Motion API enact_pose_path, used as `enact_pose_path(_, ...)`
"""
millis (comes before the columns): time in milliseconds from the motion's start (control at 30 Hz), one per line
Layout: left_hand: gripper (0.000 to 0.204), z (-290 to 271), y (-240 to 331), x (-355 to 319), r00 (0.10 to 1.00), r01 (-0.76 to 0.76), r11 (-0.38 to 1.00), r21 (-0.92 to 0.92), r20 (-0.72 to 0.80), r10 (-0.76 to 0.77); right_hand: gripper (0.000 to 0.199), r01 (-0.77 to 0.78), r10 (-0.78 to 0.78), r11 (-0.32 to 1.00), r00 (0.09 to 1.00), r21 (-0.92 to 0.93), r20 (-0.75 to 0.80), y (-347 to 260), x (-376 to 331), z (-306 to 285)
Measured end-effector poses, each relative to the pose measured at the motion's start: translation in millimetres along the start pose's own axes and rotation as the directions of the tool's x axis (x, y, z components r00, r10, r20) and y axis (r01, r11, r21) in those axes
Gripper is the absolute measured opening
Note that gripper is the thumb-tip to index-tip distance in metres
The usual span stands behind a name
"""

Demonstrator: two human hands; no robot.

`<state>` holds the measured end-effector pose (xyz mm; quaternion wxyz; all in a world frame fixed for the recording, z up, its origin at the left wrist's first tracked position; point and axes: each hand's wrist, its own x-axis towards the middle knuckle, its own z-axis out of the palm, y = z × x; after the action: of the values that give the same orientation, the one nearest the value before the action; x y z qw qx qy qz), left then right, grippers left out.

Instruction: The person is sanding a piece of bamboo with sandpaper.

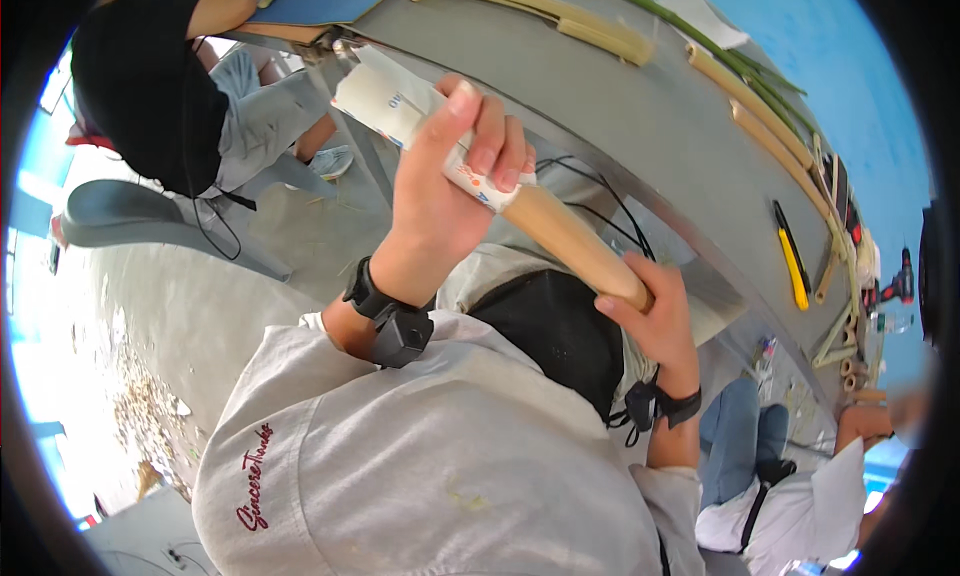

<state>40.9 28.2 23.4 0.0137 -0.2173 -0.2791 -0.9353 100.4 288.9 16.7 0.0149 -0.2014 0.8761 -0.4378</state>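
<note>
My left hand point(455, 171) is closed around a white sheet of sandpaper point(385, 96), its printed back facing out. The sheet wraps a smooth, pale tan bamboo piece point(565, 238), whose upper part is hidden under the paper and my fingers. Its lower end sits in the grip of my right hand point(655, 311), thumb and fingers around it. The bamboo slants from upper left to lower right, above my lap and in front of the table edge.
On the grey table point(620, 106) lie a split bamboo length point(540, 16), bamboo strips point(760, 126), a yellow-and-black utility knife point(792, 256) and a drill point(895, 281). A person in black point(150, 86) sits at left near a grey chair point(160, 216); another person point(780, 496) is at lower right.
</note>
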Motion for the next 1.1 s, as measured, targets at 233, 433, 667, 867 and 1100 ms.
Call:
enact_pose_path(233,0.024,-5,-16,-5,0.997,0.080,0.994,0.078,-0.018,-0.079,0.043,-0.047,0.031,0.980,0.996,0.191,0.087,-2,8,15)
enact_pose_path(433,0.054,-21,8,4,0.998,-0.023,1.000,-0.015,-0.054,0.022,0.043,-0.101,0.071,0.976,0.985,0.192,0.155,8,4,11)
enact_pose_path(667,0.055,-18,-6,13,0.999,0.032,0.969,-0.245,-0.029,-0.040,0.039,-0.076,0.080,0.986,0.997,0.150,-0.019,6,1,-4)
enact_pose_path(867,0.045,2,-39,3,0.960,0.277,0.960,-0.035,0.044,-0.275,0.041,-0.230,0.212,0.944,0.972,0.237,0.099,11,-13,2)
enact_pose_path(1100,0.043,-6,-22,20,0.994,0.103,0.888,-0.448,0.075,-0.077,0.043,-0.211,0.211,0.978,0.977,0.002,-0.016,11,-35,-8)
